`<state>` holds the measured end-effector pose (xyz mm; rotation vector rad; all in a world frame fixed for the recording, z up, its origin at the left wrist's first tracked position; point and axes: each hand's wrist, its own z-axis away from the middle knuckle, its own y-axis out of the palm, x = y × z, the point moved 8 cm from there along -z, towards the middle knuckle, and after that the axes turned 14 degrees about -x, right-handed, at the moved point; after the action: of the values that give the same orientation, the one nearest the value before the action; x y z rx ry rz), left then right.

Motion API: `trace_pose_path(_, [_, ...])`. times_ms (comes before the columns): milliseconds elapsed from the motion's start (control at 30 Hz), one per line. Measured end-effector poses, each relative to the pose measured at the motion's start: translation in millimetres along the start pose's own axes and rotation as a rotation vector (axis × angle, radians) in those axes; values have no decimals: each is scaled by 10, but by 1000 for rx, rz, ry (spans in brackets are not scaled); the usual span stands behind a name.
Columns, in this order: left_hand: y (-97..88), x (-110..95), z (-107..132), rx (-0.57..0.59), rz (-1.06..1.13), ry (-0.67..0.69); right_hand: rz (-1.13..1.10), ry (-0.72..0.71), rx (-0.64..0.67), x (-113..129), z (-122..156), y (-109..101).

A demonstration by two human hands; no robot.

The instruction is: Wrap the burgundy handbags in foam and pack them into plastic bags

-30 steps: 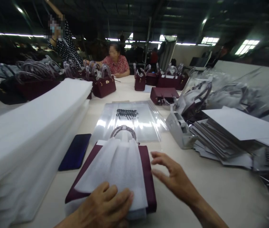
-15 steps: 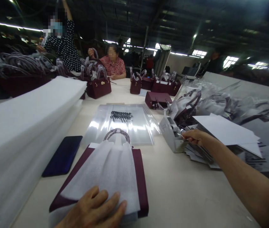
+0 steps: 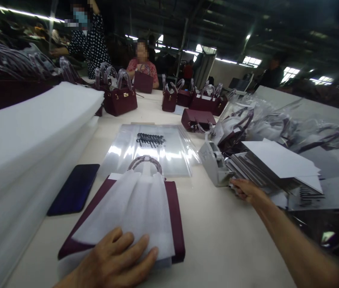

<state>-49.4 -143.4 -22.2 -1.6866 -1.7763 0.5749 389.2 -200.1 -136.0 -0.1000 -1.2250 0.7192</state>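
Note:
My left hand (image 3: 118, 254) lies with its fingers spread on a white wrapping sheet (image 3: 133, 208). The sheet drapes over a maroon handbag (image 3: 178, 224) that lies flat on the table, its wrapped handle (image 3: 146, 160) pointing away from me. To the right, my right hand (image 3: 244, 189) pinches the end of a strip of clear tape at the front edge of a pale tape dispenser (image 3: 214, 162). The strip itself is small and hard to see.
A dark blue phone (image 3: 74, 189) lies beside a thick white stack of sheets (image 3: 37, 120). Printed clear plastic bags (image 3: 169, 160) lie behind the handbag. White cards (image 3: 280, 160) and wrapped bags crowd the right. Maroon handbags (image 3: 120, 102) and two people are across the table.
My right hand has moved down and slightly toward me at the dispenser. My left hand stays on the sheet. Across the table, the seated person now has a maroon bag raised in front.

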Motion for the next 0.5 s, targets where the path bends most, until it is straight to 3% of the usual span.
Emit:
trace_pose_path(100, [1, -3, 22, 15, 5, -30, -27, 58, -53, -199, 142, 110])
trace_pose_path(167, [15, 0, 33, 38, 11, -48, -83, 51, -9, -192, 435, 167])
trace_pose_path(267, [29, 12, 22, 73, 32, -62, -205, 23, 233, 39, 1210, 316])
trace_pose_path(400, [9, 27, -18, 97, 48, -78, -218, 171, 697, 289, 2559, 713])
trace_pose_path(500, [-19, 17, -21, 90, 38, -68, -198, 261, 812, 267, 3150, 991])
